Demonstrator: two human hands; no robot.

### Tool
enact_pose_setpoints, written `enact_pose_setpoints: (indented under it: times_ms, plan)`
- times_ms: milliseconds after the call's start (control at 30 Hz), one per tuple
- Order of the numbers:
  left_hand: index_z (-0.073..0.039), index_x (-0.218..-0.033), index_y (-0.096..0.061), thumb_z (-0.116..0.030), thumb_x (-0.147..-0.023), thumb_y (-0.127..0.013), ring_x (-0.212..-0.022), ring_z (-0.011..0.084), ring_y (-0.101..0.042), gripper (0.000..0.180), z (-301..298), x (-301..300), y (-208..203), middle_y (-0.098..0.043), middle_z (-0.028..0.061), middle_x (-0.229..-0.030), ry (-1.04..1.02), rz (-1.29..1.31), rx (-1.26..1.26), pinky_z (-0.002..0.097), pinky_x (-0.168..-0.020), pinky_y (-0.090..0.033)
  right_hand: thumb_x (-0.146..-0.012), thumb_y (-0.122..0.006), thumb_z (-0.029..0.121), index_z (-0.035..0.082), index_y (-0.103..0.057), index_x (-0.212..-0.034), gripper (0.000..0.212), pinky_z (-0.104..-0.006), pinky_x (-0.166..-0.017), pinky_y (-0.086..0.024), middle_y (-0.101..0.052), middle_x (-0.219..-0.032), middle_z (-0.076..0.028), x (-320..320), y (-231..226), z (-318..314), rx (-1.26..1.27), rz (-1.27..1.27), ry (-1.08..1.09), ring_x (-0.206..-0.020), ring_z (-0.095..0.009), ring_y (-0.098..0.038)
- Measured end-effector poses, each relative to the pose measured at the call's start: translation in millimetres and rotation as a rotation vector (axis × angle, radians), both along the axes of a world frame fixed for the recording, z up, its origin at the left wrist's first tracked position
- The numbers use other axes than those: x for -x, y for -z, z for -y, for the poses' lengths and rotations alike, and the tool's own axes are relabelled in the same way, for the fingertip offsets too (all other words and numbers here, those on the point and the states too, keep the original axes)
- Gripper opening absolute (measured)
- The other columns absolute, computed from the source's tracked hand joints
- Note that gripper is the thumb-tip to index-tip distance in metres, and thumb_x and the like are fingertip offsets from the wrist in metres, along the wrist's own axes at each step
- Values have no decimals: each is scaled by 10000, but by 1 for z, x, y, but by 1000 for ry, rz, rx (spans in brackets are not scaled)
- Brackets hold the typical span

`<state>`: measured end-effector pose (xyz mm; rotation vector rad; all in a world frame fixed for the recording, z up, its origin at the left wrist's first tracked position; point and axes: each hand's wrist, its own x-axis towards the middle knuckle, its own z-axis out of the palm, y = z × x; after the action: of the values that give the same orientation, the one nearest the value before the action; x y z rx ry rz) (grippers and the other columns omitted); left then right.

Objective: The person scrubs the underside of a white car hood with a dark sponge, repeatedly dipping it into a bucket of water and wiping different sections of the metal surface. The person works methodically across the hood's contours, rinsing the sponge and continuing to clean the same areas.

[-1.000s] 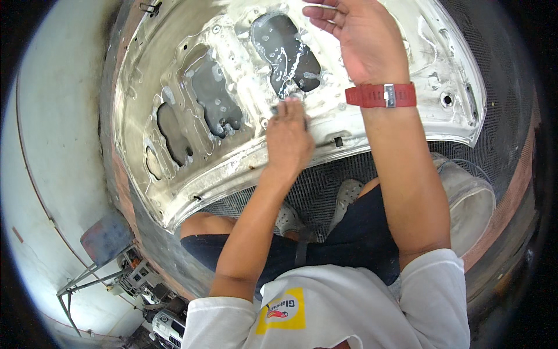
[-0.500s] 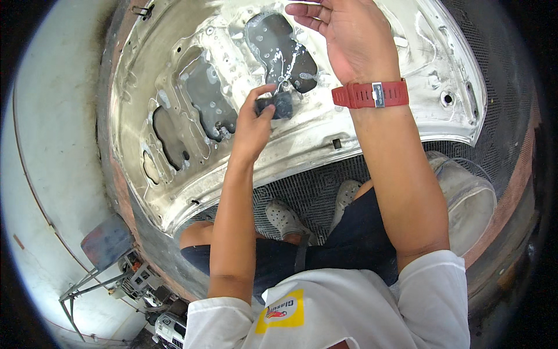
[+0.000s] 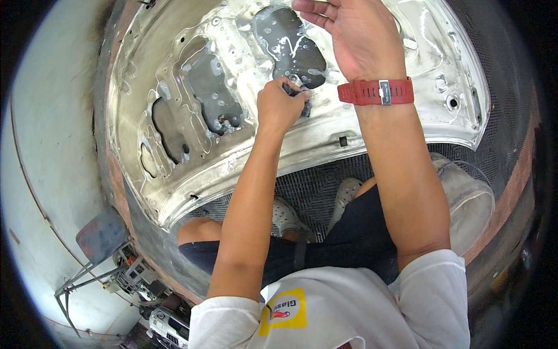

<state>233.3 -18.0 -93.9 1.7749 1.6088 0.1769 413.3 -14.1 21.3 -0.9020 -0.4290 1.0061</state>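
A car hood (image 3: 232, 157), its inner side up and wet with whitish suds, lies in front of me. My left hand (image 3: 282, 104) is closed around a dark grey pad (image 3: 306, 107) and presses it to the metal beside the lower edge of a large cutout (image 3: 290, 49). The fingers hide most of the pad. Over the right half of the hood is my right hand (image 3: 366, 43), a red watch strap (image 3: 375, 92) on its wrist. It holds nothing I can see, its visible fingers stretched out toward the left; the frame's top edge cuts part of it off.
Beside my right leg stands a whitish bucket (image 3: 465, 198) with a thin handle. Black ribbed matting (image 3: 314, 189) lies under my feet. At the lower left are a metal stand with a dark panel (image 3: 103, 234) and some machinery (image 3: 133, 276). A pale wall (image 3: 52, 116) runs along the left.
My left hand has moved right with the dark pad and turned over it, back of the hand now up. My right hand has barely shifted. The view has moved slightly.
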Motion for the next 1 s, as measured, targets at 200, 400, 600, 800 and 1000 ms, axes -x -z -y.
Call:
enact_pose_setpoints:
  times_ms: [200, 400, 600, 800, 1000]
  plan:
    - [-13, -851, -764, -180, -776, -905, -646, 254, -689, 231, 1, -8, -4, -745, 159, -741, -57, -2, -146, 387, -668, -548, -1053, -653, 179, -21, -700, -1236, 274, -325, -925, -572, -729, -1138, -120, -6, -10, 4, 113, -75, -16, -1036, -216, -699]
    - [-34, -879, -757, -104, -825, -880, -643, 211, -630, 151, -4, 4, 1, -697, 114, -749, -212, 255, -605, 352, -642, -515, -1050, -659, 199, -12, -697, -1233, 282, -340, -931, -558, -731, -1104, -117, -11, -3, 11, -5, 51, 15, -1008, -219, -696]
    - [-24, -849, -772, -182, -820, -915, -624, 191, -663, 216, -2, -1, -3, -729, 112, -708, -105, 98, -118, 348, -636, -524, -1039, -666, 198, -12, -696, -1234, 288, -333, -906, -550, -735, -1104, -131, -5, -26, 6, 190, -95, -16, -976, -227, -687]
    - [-22, -833, -770, -213, -813, -925, -614, 207, -695, 247, -8, 0, 14, -741, 126, -700, -298, 166, -101, 354, -634, -540, -1038, -661, 195, -12, -696, -1239, 291, -333, -909, -551, -737, -1116, -134, 0, -13, 7, 84, -68, -17, -982, -231, -687]
    - [-22, -833, -778, -211, -801, -914, -675, 244, -740, 235, -26, -1, 10, -771, 143, -744, -265, 124, -102, 362, -694, -572, -1034, -668, 189, -3, -697, -1226, 273, -338, -896, -556, -732, -1118, -129, 3, -17, 7, 151, -79, -55, -987, -227, -687]
